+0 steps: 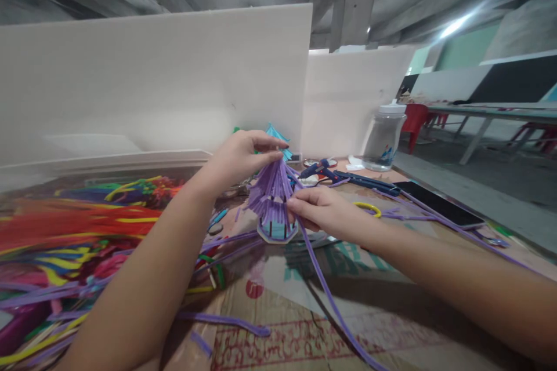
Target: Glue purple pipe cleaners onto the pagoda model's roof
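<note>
A small pagoda model with two purple tiers of pleated roof made from chenille stems stands in front of me on an octagonal base. My left hand is over its tip, thumb and fingers closed on the peak. At the right edge of the lower roof, my right hand pinches a long purple chenille stem, whose free end trails down toward the near edge. The right fingertips partly cover that side of the model. Behind it shows a turquoise pointed roof.
Bundles of coloured chenille stems fill the left side. To the right lie a blue glue gun, a yellow ring and a black phone. A clear bottle stands by the white panel. Loose purple stems cross the tabletop.
</note>
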Available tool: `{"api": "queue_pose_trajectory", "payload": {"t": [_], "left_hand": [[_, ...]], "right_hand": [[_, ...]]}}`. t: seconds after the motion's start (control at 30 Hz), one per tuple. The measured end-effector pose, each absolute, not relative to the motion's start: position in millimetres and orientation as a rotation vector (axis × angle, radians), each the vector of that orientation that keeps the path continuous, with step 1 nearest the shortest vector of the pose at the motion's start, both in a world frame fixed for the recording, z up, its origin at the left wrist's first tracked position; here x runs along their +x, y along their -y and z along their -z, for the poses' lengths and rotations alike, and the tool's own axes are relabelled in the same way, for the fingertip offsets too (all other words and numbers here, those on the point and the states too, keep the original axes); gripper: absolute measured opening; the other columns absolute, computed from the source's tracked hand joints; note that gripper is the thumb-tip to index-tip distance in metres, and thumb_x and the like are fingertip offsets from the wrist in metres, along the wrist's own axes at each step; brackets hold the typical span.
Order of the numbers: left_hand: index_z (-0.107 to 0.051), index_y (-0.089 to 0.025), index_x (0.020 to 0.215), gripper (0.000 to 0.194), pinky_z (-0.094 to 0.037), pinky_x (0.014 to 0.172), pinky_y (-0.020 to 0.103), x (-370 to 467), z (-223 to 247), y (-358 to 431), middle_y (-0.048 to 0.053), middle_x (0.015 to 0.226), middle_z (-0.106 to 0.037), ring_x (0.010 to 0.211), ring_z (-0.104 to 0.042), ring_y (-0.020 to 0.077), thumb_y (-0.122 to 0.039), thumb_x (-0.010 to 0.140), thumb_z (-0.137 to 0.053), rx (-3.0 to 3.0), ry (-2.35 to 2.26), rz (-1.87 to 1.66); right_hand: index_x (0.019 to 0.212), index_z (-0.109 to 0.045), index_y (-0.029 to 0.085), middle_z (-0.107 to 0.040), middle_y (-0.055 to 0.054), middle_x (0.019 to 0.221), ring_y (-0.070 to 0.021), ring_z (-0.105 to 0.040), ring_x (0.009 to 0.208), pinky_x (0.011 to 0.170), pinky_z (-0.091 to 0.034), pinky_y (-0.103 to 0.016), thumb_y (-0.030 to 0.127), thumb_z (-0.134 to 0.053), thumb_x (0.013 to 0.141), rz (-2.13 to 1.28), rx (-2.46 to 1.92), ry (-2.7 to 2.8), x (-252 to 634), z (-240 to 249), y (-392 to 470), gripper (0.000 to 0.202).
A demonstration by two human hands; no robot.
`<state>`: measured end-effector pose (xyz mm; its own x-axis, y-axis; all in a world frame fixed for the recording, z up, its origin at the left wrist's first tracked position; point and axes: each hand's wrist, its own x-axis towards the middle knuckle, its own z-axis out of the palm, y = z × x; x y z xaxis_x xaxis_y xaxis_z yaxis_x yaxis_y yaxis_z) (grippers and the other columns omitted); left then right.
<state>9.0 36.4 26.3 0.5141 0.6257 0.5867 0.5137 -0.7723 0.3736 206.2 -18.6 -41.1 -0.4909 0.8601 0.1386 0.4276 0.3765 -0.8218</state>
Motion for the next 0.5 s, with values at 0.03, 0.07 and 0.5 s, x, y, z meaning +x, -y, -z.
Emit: {"api": "queue_pose_trajectory", "payload": {"t": [0.03,0.07,0.5], "left_hand": [[-0.077,-0.016,0.11,0.028,-0.052,0.084,0.027,9.1,-26.2,-36.4,0.007,0.1,-0.077,0.09,-0.068,0.0172,-0.03,0.087,-0.067,2.6,-0.981,-1.104],[-0.077,-0.016,0.11,0.028,-0.052,0.084,0.027,9.0,-26.2,-36.5,0.006,0.1,-0.077,0.09,-0.068,0.0172,-0.029,0.087,-0.067,2.602,-0.977,-1.106],[-0.078,-0.018,0.108,0.027,-0.053,0.083,0.026,8.2,-25.5,-36.8,0.006,0.1,-0.077,0.089,-0.069,0.0171,-0.029,0.086,-0.068,2.611,-0.959,-1.131]], "right_hand": [[0.07,-0.058,0.018,-0.043,0.005,0.048,-0.0095,-0.039,0.046,0.047,-0.028,-0.024,0.033,-0.045,0.099,-1.024,-1.113,2.068,205.3,42.7,16.9,0.035],[0.07,-0.058,0.018,-0.042,0.005,0.048,-0.0093,-0.038,0.046,0.047,-0.027,-0.024,0.032,-0.046,0.099,-1.046,-1.117,2.056,204.8,44.0,15.4,0.035],[0.066,-0.058,0.018,-0.037,0.008,0.042,-0.0078,-0.032,0.04,0.044,-0.02,-0.024,0.03,-0.046,0.098,-1.27,-1.092,1.872,204.8,50.1,9.4,0.036]]}}
